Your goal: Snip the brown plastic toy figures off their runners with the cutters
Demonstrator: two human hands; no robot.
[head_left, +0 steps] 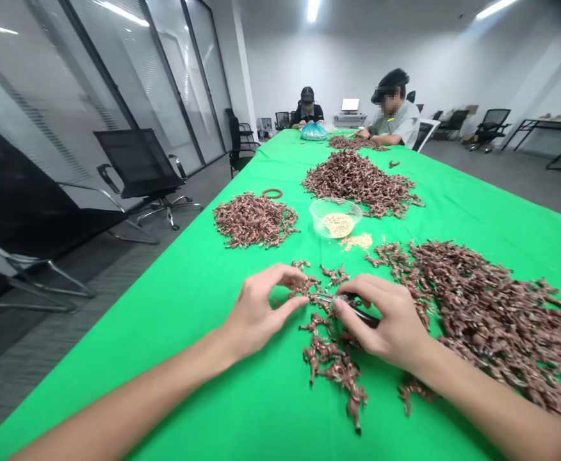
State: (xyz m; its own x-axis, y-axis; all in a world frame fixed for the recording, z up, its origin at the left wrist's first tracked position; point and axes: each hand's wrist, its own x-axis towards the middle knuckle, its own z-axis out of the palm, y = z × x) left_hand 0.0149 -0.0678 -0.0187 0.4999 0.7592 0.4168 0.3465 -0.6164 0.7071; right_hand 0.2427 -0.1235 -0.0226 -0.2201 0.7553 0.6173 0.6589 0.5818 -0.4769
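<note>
My right hand (389, 317) is closed round a pair of pliers (367, 317) with black handles. Their metal jaws point left, to the small brown figurine (304, 286) between the thumb and fingers of my left hand (261, 307). The figurine looks like a little horse; its exact contact with the jaws is too small to make out. Loose brown horse figurines (338, 371) lie in a line on the green tablecloth (242, 397) below the hands. Another figurine (334, 275) lies just beyond the pliers.
Big heaps of figurines lie at the right (492, 314), the left (255, 221) and farther back (357, 179). A clear bowl (315, 221) holds small beige pieces, some spilled beside it. A brown ring (271, 193) lies behind the left heap. Two people sit at the far end.
</note>
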